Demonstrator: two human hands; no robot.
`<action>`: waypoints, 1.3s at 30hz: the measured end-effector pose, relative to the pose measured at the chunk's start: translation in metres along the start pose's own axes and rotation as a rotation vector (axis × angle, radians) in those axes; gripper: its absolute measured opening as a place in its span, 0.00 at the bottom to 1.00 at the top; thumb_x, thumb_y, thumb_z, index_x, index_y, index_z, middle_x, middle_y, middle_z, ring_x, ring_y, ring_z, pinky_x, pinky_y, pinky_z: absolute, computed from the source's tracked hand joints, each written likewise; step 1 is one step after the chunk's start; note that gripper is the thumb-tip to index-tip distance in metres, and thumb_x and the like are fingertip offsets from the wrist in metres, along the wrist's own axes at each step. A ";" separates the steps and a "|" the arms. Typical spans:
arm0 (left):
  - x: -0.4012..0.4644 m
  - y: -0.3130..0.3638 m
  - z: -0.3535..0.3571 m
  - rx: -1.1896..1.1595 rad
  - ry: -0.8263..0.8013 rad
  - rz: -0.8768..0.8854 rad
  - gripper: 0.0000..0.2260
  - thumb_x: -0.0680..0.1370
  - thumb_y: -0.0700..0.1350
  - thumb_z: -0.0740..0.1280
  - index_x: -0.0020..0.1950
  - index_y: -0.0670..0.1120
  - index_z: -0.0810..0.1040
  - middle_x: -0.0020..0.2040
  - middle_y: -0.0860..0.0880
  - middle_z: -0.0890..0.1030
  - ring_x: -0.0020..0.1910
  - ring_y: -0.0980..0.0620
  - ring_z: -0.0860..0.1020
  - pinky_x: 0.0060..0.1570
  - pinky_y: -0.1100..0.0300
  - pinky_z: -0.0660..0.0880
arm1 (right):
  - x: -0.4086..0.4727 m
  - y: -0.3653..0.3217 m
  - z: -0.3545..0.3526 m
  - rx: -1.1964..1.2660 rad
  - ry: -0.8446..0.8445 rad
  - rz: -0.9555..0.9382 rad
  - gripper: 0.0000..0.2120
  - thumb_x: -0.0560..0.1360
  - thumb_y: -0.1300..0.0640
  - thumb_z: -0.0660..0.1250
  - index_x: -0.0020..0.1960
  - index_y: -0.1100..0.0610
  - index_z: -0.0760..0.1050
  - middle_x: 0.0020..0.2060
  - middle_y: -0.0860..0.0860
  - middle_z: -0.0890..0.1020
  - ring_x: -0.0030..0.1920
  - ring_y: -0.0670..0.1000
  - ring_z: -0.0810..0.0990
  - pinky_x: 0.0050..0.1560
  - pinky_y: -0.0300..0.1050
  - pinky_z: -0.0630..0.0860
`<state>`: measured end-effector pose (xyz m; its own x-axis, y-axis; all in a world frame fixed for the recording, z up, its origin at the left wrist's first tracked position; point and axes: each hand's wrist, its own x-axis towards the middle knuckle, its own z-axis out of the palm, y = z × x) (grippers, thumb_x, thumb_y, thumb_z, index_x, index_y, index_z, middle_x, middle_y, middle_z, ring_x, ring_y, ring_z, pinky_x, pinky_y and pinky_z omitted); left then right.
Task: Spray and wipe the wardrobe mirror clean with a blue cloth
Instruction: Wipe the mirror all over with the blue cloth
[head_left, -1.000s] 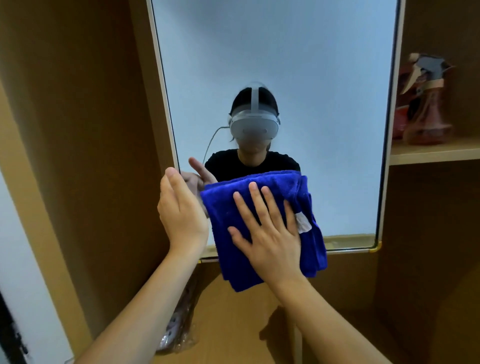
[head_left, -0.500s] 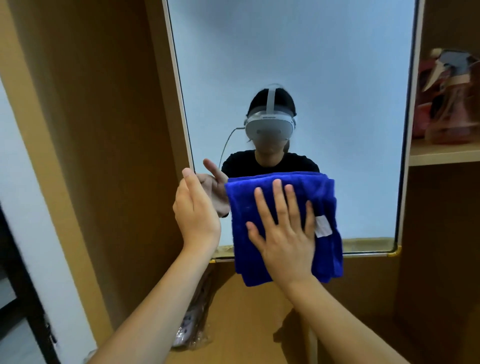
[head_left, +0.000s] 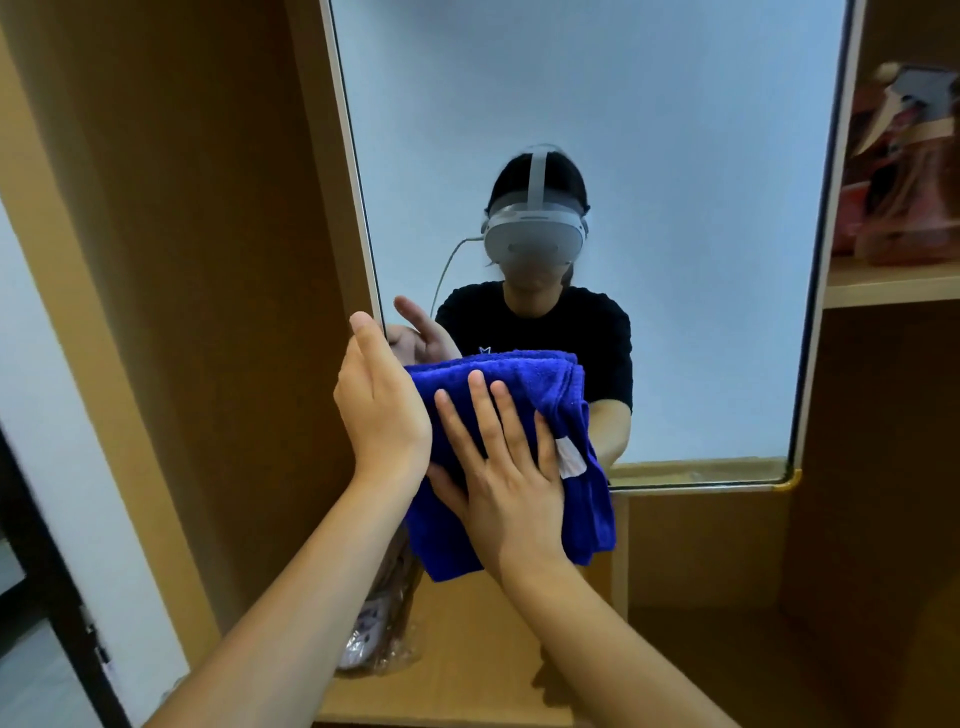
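Observation:
The wardrobe mirror fills the upper middle and reflects a person wearing a headset. A folded blue cloth with a white label lies against the mirror's lower left part and hangs below its bottom edge. My right hand lies flat on the cloth with fingers spread, pressing it to the glass. My left hand is raised flat at the mirror's left edge, fingers straight, overlapping the cloth's left side and holding nothing. A spray bottle, blurred, stands on the shelf to the right.
A wooden wardrobe panel stands to the left of the mirror. The shelf holding the bottle is on the right. A clear plastic bag with items leans in the lower compartment under my left arm.
My right hand has slid the cloth leftward along the mirror's lower part, so it now meets my left hand. The left hand stays at the mirror's edge.

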<state>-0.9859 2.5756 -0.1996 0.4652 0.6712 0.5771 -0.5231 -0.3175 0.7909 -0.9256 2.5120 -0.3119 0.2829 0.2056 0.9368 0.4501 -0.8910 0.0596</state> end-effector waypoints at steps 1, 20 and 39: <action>0.001 -0.002 -0.001 0.022 -0.014 0.019 0.18 0.84 0.52 0.49 0.39 0.56 0.72 0.38 0.58 0.76 0.35 0.71 0.74 0.41 0.71 0.69 | -0.002 0.007 -0.001 -0.001 -0.006 -0.016 0.31 0.80 0.38 0.54 0.78 0.47 0.50 0.78 0.50 0.54 0.78 0.50 0.50 0.76 0.51 0.46; -0.030 -0.031 -0.006 0.503 -0.489 0.245 0.07 0.76 0.46 0.70 0.49 0.52 0.73 0.50 0.54 0.75 0.53 0.52 0.73 0.56 0.51 0.75 | -0.013 0.092 -0.056 0.242 -0.124 -0.019 0.27 0.79 0.61 0.59 0.76 0.48 0.61 0.76 0.50 0.61 0.77 0.51 0.58 0.69 0.51 0.62; -0.052 -0.019 0.008 0.194 -0.667 -0.038 0.08 0.80 0.45 0.65 0.59 0.48 0.73 0.52 0.56 0.79 0.51 0.61 0.77 0.52 0.54 0.78 | 0.006 0.133 -0.100 0.189 -0.338 0.393 0.24 0.69 0.44 0.75 0.57 0.56 0.75 0.51 0.52 0.74 0.54 0.51 0.65 0.53 0.43 0.64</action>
<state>-0.9946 2.5416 -0.2436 0.8528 0.1487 0.5006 -0.3893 -0.4578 0.7993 -0.9489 2.3548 -0.2634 0.7029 0.0183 0.7111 0.3908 -0.8452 -0.3646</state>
